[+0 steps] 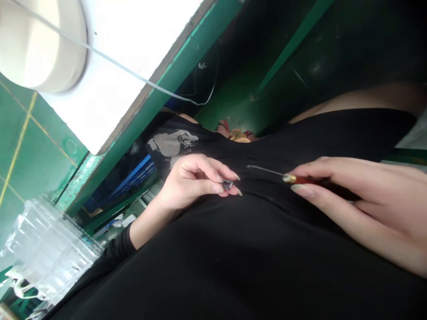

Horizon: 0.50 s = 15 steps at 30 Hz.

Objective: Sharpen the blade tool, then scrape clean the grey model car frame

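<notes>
My left hand (196,178) pinches a small dark part (228,185) with a shiny end between thumb and fingers, above my lap. To the right, my right hand (360,204) is closed round the red handle of a thin metal tool (267,170). The tool has a brass-coloured collar, and its slim shaft points left toward the small part. A gap separates the tool's tip from the part and from my left fingers. What exactly the small part is cannot be made out.
A green-edged table (133,116) with a white top stands at the upper left, bearing a white round container (63,49). A thin pale cable (123,66) hangs over its edge. Clear plastic trays (50,249) are stacked at the lower left, near a blue crate (133,178).
</notes>
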Tool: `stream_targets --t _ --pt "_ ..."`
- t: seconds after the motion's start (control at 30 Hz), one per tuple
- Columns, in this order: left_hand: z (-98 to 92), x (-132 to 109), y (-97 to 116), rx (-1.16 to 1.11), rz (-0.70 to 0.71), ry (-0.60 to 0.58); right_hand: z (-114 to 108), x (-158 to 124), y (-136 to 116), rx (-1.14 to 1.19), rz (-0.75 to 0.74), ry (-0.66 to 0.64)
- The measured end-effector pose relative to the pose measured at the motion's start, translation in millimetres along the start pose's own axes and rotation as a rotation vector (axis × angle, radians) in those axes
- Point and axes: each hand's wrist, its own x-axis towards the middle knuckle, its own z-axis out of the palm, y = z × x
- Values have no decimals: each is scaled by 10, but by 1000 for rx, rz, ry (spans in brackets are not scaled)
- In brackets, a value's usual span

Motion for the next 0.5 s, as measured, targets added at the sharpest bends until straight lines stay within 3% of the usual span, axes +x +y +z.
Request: stream_targets --t 0.23,0.5 --pt "6 43 -12 -144 -106 29 180 334 -237 207 157 -162" --pt "139 122 137 -283 -160 235 401 552 -393 388 43 -123"
